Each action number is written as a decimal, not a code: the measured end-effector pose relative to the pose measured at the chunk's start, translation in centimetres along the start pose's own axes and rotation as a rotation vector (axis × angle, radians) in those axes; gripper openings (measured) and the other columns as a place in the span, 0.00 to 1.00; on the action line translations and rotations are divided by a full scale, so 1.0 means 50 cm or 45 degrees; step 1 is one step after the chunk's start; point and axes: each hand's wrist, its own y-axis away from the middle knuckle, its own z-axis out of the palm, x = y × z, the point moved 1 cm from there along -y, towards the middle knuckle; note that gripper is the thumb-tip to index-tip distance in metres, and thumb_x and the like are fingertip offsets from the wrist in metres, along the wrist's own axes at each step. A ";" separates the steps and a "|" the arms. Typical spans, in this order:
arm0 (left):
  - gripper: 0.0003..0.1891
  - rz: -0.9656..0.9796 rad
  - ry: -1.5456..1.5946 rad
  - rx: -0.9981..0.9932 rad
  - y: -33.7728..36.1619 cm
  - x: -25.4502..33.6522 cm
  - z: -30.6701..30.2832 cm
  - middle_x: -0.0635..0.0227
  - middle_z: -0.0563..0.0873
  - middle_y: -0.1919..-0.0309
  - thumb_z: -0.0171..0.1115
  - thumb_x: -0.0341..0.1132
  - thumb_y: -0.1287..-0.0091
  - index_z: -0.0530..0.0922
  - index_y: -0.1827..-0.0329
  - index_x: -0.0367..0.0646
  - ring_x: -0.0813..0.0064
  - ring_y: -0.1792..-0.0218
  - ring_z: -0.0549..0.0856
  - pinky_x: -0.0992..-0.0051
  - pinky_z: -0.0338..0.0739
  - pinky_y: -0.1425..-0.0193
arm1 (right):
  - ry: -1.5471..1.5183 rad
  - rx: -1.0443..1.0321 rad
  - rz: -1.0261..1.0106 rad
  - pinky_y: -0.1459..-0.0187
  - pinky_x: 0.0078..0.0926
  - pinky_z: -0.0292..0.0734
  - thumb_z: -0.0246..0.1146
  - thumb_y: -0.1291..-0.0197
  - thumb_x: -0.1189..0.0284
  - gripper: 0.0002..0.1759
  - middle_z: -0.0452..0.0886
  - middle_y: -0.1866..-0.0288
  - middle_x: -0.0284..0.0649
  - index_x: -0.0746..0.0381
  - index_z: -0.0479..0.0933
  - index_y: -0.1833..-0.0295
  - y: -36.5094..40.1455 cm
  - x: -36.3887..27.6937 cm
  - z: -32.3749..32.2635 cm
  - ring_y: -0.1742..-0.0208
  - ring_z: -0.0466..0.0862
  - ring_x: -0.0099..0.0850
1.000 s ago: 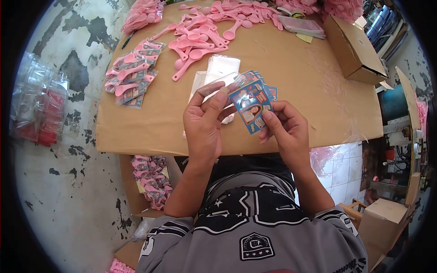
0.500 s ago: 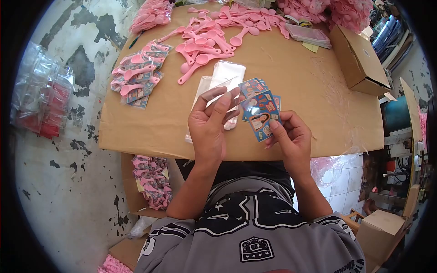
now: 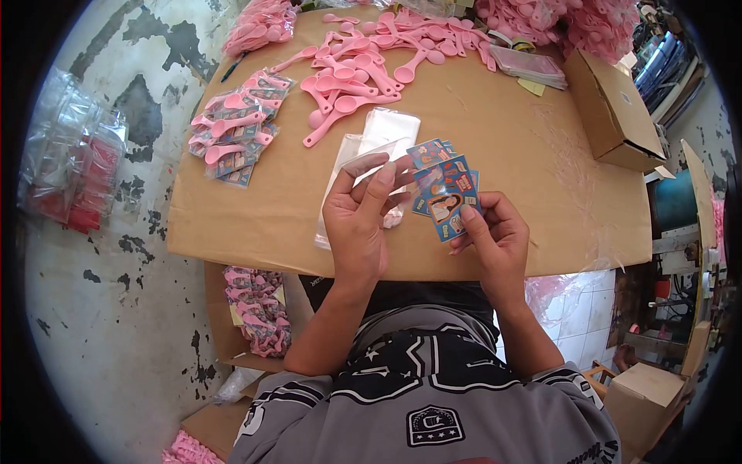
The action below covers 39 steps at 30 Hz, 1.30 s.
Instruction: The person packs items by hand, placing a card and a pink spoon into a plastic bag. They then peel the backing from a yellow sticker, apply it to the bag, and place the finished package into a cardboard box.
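Observation:
My right hand (image 3: 498, 232) pinches a blue printed card (image 3: 447, 203) between thumb and fingers, tilted over the table. More blue cards (image 3: 430, 152) show just behind it, partly covered. My left hand (image 3: 363, 205) is raised to the left of the card, its thumb and fingers closed on a clear plastic bag (image 3: 369, 164). The fingers show through the thin film, and the bag's edge comes close to the cards. Beneath the left hand lies a stack of clear plastic bags (image 3: 390, 127) on the brown table covering (image 3: 556, 201).
Loose pink measuring spoons (image 3: 363, 69) are heaped at the back. Packed spoons with cards (image 3: 236, 127) lie at the left. A cardboard box (image 3: 614, 108) and a clear plastic case (image 3: 528, 66) stand back right. Below the table edge, a carton holds packed spoons (image 3: 259, 309).
Both hands stay almost in place. The right-hand card has shifted slightly, showing more of a card behind it. The whole view has moved a little.

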 end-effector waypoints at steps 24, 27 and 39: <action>0.18 -0.023 -0.057 -0.255 0.020 -0.043 0.035 0.58 0.91 0.45 0.67 0.26 0.22 0.79 0.33 0.31 0.78 0.46 0.89 0.75 0.82 0.39 | -0.256 0.002 0.021 0.57 0.22 0.84 0.68 0.25 0.76 0.10 0.86 0.56 0.39 0.67 0.77 0.46 -0.019 0.014 -0.012 0.59 0.87 0.23; 0.17 -0.012 -0.106 -0.276 0.035 -0.043 0.049 0.59 0.91 0.43 0.66 0.25 0.22 0.80 0.33 0.31 0.78 0.45 0.88 0.75 0.82 0.38 | -0.291 0.044 -0.103 0.55 0.23 0.84 0.68 0.24 0.74 0.10 0.86 0.56 0.37 0.66 0.77 0.44 -0.028 0.010 0.012 0.59 0.86 0.22; 0.31 0.094 0.278 -0.252 0.011 0.016 0.061 0.45 0.79 0.28 0.52 0.27 0.17 0.57 0.13 0.46 0.56 0.27 0.81 0.55 0.80 0.24 | -0.267 -0.079 0.095 0.63 0.22 0.83 0.70 0.25 0.73 0.11 0.88 0.57 0.36 0.67 0.81 0.44 -0.011 0.017 0.051 0.64 0.86 0.20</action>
